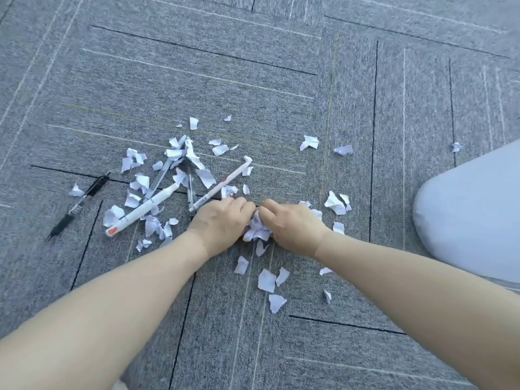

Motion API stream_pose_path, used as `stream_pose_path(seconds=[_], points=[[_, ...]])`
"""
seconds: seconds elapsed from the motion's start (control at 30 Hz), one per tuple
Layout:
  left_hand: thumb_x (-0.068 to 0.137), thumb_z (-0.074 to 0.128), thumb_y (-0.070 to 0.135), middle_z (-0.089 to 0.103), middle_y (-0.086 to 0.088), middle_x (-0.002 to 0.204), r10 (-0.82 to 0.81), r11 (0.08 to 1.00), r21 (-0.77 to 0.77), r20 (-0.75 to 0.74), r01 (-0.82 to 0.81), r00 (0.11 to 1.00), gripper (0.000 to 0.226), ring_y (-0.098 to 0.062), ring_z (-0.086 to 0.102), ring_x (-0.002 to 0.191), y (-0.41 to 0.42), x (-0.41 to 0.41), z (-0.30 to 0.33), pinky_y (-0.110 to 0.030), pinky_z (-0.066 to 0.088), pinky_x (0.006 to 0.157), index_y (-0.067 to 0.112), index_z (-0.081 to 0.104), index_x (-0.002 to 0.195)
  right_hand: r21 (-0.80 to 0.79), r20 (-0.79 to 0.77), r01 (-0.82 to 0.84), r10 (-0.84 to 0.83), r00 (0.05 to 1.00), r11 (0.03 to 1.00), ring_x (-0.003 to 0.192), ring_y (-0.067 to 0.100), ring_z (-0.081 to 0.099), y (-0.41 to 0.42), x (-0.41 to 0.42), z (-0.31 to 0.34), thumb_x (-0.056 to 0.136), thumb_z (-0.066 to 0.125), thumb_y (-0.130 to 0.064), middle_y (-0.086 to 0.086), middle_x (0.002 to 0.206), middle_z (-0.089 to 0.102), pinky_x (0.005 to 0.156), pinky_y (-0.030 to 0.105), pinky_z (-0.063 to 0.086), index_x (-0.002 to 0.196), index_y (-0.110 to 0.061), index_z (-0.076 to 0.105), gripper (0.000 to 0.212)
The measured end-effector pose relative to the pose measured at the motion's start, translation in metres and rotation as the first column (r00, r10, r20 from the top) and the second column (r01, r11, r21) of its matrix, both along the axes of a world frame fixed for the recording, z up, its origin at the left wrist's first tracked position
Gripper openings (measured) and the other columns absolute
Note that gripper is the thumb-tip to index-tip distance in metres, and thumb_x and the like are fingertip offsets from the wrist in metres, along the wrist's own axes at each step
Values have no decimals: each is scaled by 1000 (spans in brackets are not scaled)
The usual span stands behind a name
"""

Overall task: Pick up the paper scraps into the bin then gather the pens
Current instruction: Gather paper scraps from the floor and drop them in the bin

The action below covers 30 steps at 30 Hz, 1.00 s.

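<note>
We have our left hand [222, 219] and right hand [289, 225] palm-down on the grey carpet [197, 66], fingers curled inward and cupped together around a small bunch of paper scraps [257, 230] pressed between them. More torn scraps [267, 280] lie loose just behind our fingers and scattered beyond and to the left of them. There the white pens [140, 211] cross among the paper, one white pen [222, 182] touching our left fingertips, and a black pen [80, 204] lies farthest left.
</note>
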<state>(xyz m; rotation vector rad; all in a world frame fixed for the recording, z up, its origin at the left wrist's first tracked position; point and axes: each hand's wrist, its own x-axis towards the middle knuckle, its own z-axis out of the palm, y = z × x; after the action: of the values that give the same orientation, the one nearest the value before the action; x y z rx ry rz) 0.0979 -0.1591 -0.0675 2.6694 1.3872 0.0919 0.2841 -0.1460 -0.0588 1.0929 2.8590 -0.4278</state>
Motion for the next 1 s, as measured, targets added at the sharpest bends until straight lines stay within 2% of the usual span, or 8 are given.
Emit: stream_pose_path(seconds=[0.13, 0.23, 0.37, 0.47, 0.57, 0.7, 0.8, 1.0], points=[[70, 72, 13, 51, -3, 55, -46, 985, -161, 47, 53, 998, 23, -25, 55, 42, -2, 0, 10, -26, 39, 34, 11, 50, 67, -168, 4, 212, -215, 977, 963, 49, 25, 46, -11, 12, 12, 77, 62, 5, 3, 73, 43, 43, 33, 30, 79, -11, 40, 27], [89, 57, 11, 36, 4, 52, 281, 939, -276, 272, -205, 921, 35, -23, 44, 47, 4, 12, 30, -26, 25, 41, 17, 33, 64, -377, -50, 470, -524, 850, 798, 59, 21, 49, -5, 22, 35, 96, 52, -12, 2, 76, 54, 54, 41, 43, 86, -9, 46, 12], [98, 46, 27, 45, 3, 53, 562, 826, -478, 648, -299, 515, 36, -8, 34, 44, 38, 63, 92, -21, 26, 42, 19, 45, 63, -430, -313, 590, -726, 612, 683, 63, 18, 56, 20, 35, 97, 98, 53, -22, 1, 78, 65, 60, 39, 46, 93, -14, 60, 11], [88, 58, 9, 48, 7, 55, 519, 855, -490, 815, -173, 257, 21, -6, 36, 47, 69, 117, 157, -26, 30, 46, 14, 55, 68, -389, -497, 625, -725, 476, 677, 50, 1, 43, 38, 55, 165, 96, 55, -15, -16, 58, 52, 51, 21, 30, 77, -27, 54, 23], [87, 57, 3, 45, -1, 57, 392, 920, -390, 910, -40, 139, 15, -12, 35, 55, 88, 176, 222, -32, 28, 48, -3, 54, 73, -334, -640, 714, -704, 307, 615, 50, 4, 35, 41, 95, 232, 92, 54, -9, -19, 50, 49, 50, 20, 28, 66, -31, 48, 35], [89, 54, 2, 47, -12, 60, 261, 939, -280, 958, 201, 116, 19, -14, 38, 60, 86, 262, 285, -33, 31, 51, -5, 52, 71, -243, -724, 828, -662, 191, 505, 53, 5, 35, 20, 169, 294, 96, 52, -11, -17, 53, 47, 52, 22, 28, 75, -28, 58, 28], [83, 54, 2, 44, 9, 50, 267, 905, -298, 953, 304, 140, 31, -13, 33, 54, 75, 326, 302, -28, 27, 50, 17, 48, 57, -170, -684, 926, -717, 135, 337, 49, 6, 36, -7, 220, 313, 96, 50, -13, -17, 49, 47, 48, 18, 28, 76, -27, 57, 25], [85, 50, 15, 55, -4, 57, 336, 828, -491, 822, 272, 460, 23, -34, 58, 61, 58, 401, 273, -37, 48, 55, 15, 49, 62, -164, -549, 985, -834, -55, 44, 53, 21, 47, -39, 282, 289, 88, 52, -25, -7, 53, 52, 51, 39, 42, 66, -29, 52, 22]])
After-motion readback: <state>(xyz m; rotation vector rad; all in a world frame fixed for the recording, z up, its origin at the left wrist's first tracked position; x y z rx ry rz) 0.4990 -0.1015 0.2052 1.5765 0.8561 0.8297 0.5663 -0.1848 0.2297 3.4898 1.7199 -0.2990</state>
